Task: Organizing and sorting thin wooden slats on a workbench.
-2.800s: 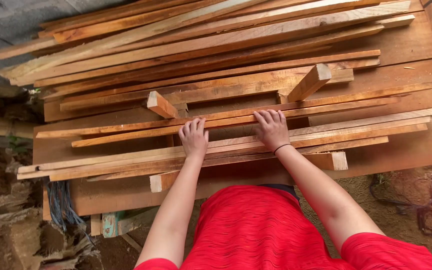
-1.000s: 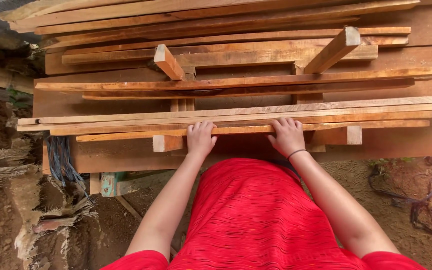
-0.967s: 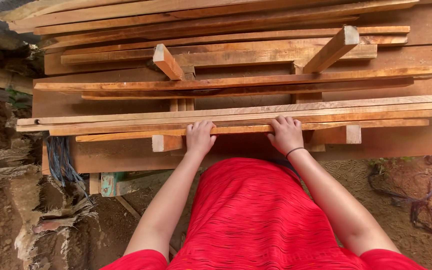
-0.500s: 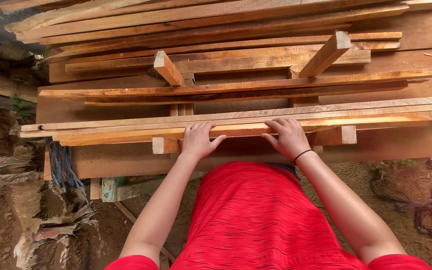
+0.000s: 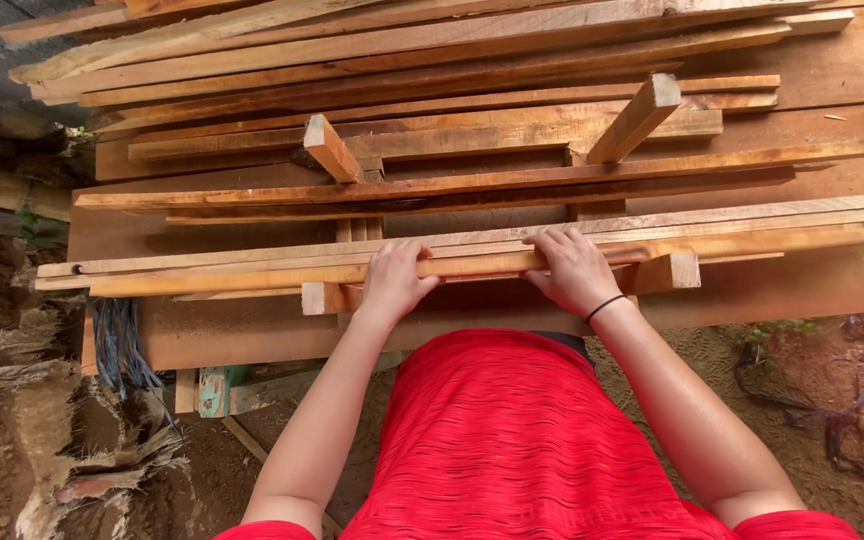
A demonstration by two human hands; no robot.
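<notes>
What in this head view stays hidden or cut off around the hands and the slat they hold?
- Left hand and right hand: palms and fingertips hidden by the long slat.
- Upper planks: ends cut off by the frame's top edge.
- Bench underside: hidden by the red shirt.

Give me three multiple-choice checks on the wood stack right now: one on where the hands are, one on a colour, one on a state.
1. Where are both hands?
A. On the nearest long strip at the front of the stack
B. On the far top boards
C. On the ground

2. What colour is the person's shirt?
A. Blue
B. Red
C. White

3. How does the short block at upper right sit?
A. Flat and parallel to the boards
B. Tilted across the boards
C. Lying on the ground

Answers:
1 A: left hand and right hand rest on the front strip.
2 B: the shirt is red.
3 B: the block angles across the long boards.
</notes>
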